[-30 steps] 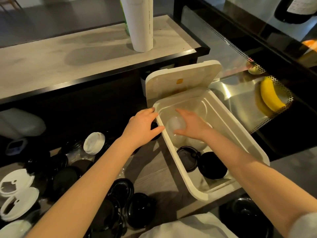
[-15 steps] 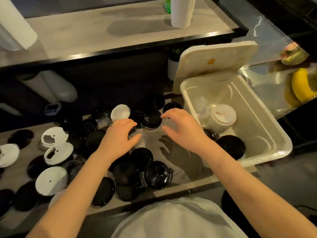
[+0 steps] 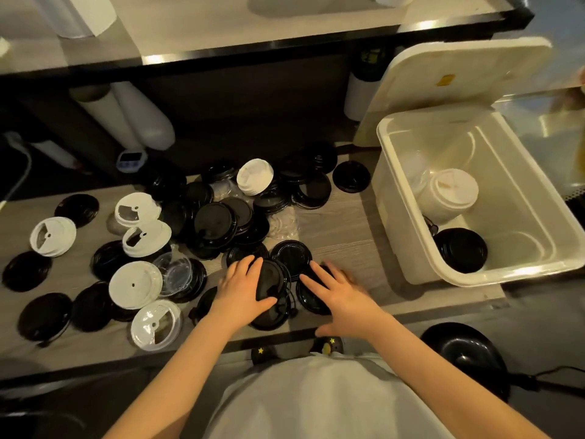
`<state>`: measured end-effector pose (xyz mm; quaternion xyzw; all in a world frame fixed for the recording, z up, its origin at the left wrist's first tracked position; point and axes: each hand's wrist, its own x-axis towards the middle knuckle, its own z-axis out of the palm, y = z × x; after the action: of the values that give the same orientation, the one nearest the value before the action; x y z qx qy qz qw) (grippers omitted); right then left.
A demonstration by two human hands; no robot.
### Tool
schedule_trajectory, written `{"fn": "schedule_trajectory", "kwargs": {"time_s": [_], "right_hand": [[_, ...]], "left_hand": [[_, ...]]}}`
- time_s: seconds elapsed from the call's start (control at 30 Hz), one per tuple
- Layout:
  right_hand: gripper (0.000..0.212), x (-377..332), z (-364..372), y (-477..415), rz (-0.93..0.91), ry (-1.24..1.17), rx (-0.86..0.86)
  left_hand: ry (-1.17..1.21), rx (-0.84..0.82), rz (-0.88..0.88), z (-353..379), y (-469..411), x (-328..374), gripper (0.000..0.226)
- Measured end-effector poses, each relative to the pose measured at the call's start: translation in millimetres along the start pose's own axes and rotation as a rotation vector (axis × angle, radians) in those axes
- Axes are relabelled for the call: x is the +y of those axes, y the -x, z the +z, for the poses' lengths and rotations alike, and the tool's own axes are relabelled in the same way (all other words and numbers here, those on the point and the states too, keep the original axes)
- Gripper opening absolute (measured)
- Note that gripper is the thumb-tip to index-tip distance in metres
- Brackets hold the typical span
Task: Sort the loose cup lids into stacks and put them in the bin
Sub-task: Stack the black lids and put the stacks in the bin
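- Hands have left the bin (image 3: 411, 248) for nearby black lids (image 3: 291, 258).
- Left hand (image 3: 243, 289) grips one lid (image 3: 270, 280) for stacking; right hand (image 3: 338, 291), fingers spread, pins a neighbouring lid (image 3: 311, 299) beside it.

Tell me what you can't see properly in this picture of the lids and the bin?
Head view:
- Black lids beneath the left hand and right hand: the hands cover them; left hand's grip unclear.
- Clear lids in the bin: see-through, blurred, uncountable.
- Black stack in the bin: seen from above, height hidden.
- Timer: display too small.
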<state>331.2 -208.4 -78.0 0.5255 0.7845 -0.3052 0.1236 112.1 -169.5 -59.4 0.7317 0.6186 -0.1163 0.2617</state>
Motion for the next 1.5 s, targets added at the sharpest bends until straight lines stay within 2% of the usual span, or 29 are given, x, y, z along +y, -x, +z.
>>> {"fn": "schedule_trajectory", "kwargs": {"time_s": [0.1, 0.27, 0.3, 0.4, 0.47, 0.53, 0.63, 0.73, 0.87, 0.97, 1.03, 1.13, 1.23, 1.4, 1.5], "right_hand": [[0.087, 1.8, 8.2, 0.7, 0.078, -0.008, 0.034], [0.05, 6.8, 1.3, 5.3, 0.185, -0.112, 0.277], [0.044, 6.9, -0.5, 6.3, 0.224, -0.217, 0.33], [0.018, -2.0, -15.1, 8.7, 0.346, -0.728, 0.53], [0.014, -12.7, -32.7, 7.1, 0.341, -0.971, 0.632], [0.014, -27.2, -50.8, 4.8, 0.273, -1.249, 0.599], [0.011, -44.4, -69.4, 1.4, 0.189, -1.507, 0.405], [0.036, -51.3, -75.1, -2.5, 0.195, -1.646, 0.251], [0.046, -55.5, -73.3, -2.8, 0.034, -1.397, 0.312], [0.039, -55.3, -77.1, -2.6, 0.035, -1.374, 0.378], [0.028, -54.7, -82.1, -2.2, 0.023, -1.419, 0.342], [0.026, -57.5, -85.8, -4.0, -0.005, -1.47, 0.25], [0.024, -65.5, -85.9, -10.0, -0.023, -1.419, 0.234], [0.026, -70.2, -77.3, -24.3, 0.005, -1.044, 0.349], [0.036, -64.5, -64.9, -30.3, 0.03, -0.767, 0.393]], "left_hand": [[0.012, 0.016, 0.003, 4.3, -1.6, -1.2, 0.09], [0.053, 0.064, -0.001, 4.3, -2.8, -1.5, 0.093], [0.077, 0.085, 0.004, 3.0, -1.3, -1.3, 0.093], [0.197, 0.185, 0.05, -6.3, 7.0, 1.1, 0.09], [0.292, 0.293, 0.125, -16.3, 12.6, 6.4, 0.086], [0.365, 0.363, 0.203, -26.9, 16.9, 15.1, 0.084], [0.492, 0.383, 0.259, -36.8, 19.9, 26.6, 0.083], [0.568, 0.375, 0.264, -40.2, 21.5, 29.0, 0.084], [0.54, 0.384, 0.282, -42.4, 24.5, 30.4, 0.085], [0.542, 0.349, 0.282, -43.2, 25.7, 21.6, 0.088], [0.626, 0.307, 0.256, -45.9, 28.0, 12.6, 0.087], [0.829, 0.221, 0.165, -52.4, 29.2, 4.4, 0.063], [0.93, 0.173, 0.094, -53.5, 28.4, 0.2, 0.042], [1.103, 0.228, 0.015, -52.4, 36.3, -13.1, 0.009], [1.104, 0.31, -0.058, -45.8, 36.5, -30.6, 0.014]]}}
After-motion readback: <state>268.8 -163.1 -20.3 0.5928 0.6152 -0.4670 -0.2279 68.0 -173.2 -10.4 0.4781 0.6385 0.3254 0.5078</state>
